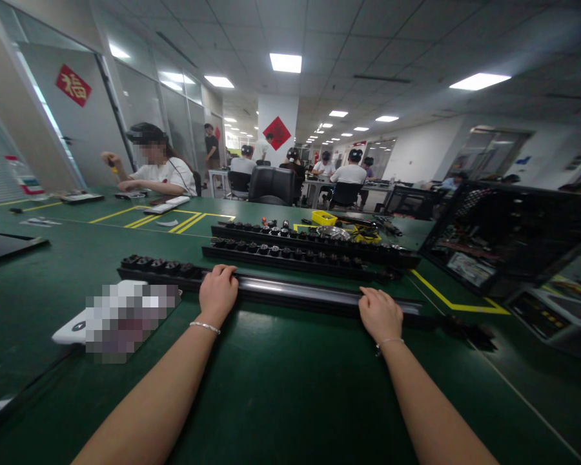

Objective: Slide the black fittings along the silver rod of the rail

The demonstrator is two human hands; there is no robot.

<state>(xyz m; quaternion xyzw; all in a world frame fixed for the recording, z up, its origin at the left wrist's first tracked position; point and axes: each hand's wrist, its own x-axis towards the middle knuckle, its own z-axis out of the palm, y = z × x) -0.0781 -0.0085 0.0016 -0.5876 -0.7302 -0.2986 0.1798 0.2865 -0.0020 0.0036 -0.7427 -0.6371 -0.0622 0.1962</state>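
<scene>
A long black power strip lies across the green table in front of me. Black sockets fill its left end, while the middle stretch is a smooth, shiny bar. My left hand is closed over the strip just right of the sockets, its fingers curled over the far edge. Farther along, my right hand grips the same strip near its right part. Both thumbs are mostly hidden. Just beyond lie two more black socket strips, a nearer one and a farther one, roughly parallel to mine.
A white device with a black cable lies left of my left hand. On the right stand an open black computer case and a power supply box. A yellow tray sits behind the strips. Across the table sits a person.
</scene>
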